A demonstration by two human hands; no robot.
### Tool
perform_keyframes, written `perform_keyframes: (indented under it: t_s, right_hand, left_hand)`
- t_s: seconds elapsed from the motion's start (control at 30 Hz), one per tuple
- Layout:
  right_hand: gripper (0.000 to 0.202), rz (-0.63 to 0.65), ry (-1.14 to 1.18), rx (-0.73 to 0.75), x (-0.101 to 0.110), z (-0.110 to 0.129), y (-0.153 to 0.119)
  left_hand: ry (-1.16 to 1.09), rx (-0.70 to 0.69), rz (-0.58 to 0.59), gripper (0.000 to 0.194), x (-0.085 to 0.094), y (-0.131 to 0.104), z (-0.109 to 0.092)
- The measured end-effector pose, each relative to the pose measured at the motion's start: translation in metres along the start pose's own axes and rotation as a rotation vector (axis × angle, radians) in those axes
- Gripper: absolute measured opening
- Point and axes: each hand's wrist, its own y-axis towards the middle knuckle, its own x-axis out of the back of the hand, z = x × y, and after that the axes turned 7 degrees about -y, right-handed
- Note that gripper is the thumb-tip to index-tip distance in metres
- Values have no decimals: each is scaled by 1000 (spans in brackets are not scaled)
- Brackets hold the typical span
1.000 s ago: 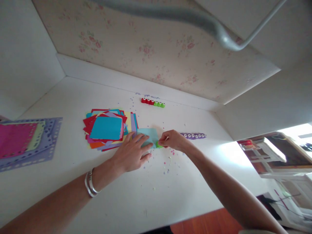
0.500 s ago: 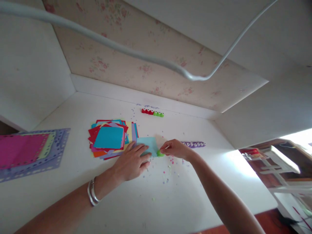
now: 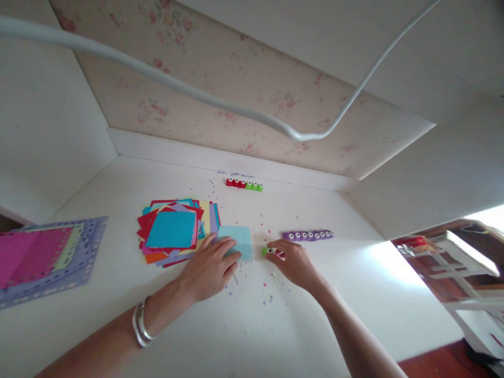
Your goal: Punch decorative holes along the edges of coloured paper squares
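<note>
My left hand lies with its fingers spread over the lower left part of a light blue paper sheet, pressing it on the white table. Just to the right of the sheet, my right hand closes its thumb and fingers round a small green paper punch with a white, eye-like top. The punch is apart from the sheet and partly hidden by the fingers. Behind this hand is a row of purple punches. Tiny paper bits are scattered between and below the hands.
A messy stack of coloured paper sits left of the light blue sheet. Farther left lie punched purple and pink sheets. A row of red and green punches stands near the back wall. A white cable crosses overhead.
My right hand has moved the green punch away from the light blue sheet's right edge and tipped it, so its eye-like top shows. My left hand stays on the sheet.
</note>
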Motion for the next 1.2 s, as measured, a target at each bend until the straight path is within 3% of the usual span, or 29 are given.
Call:
perform_keyframes:
  t_s: [0.13, 0.33, 0.57, 0.77, 0.83, 1.0, 1.2]
  right_hand:
    - [29, -45, 213, -86, -2, -9, -5]
    - [47, -81, 547, -255, -5, -29, -10]
    - [38, -125, 452, -167, 0, -37, -13]
    - [30, -377, 181, -48, 35, -55, 12]
    - [29, -338, 61, -31, 44, -59, 26]
    - [30, -99, -159, 28, 48, -69, 57]
    - [32, 104, -247, 126, 52, -78, 69]
  left_hand:
    - [2, 0, -6, 24, 0, 0, 0]
    - [-4, 1, -15, 24, 1, 1, -1]
    - [-10, -15, -34, 23, 1, 1, 0]
    - [-10, -20, -45, 22, 0, 1, 0]
    - [-4, -18, -58, 22, 0, 1, 0]
    - [0, -12, -67, 22, 0, 1, 0]
    - [-19, -7, -50, 22, 1, 2, 0]
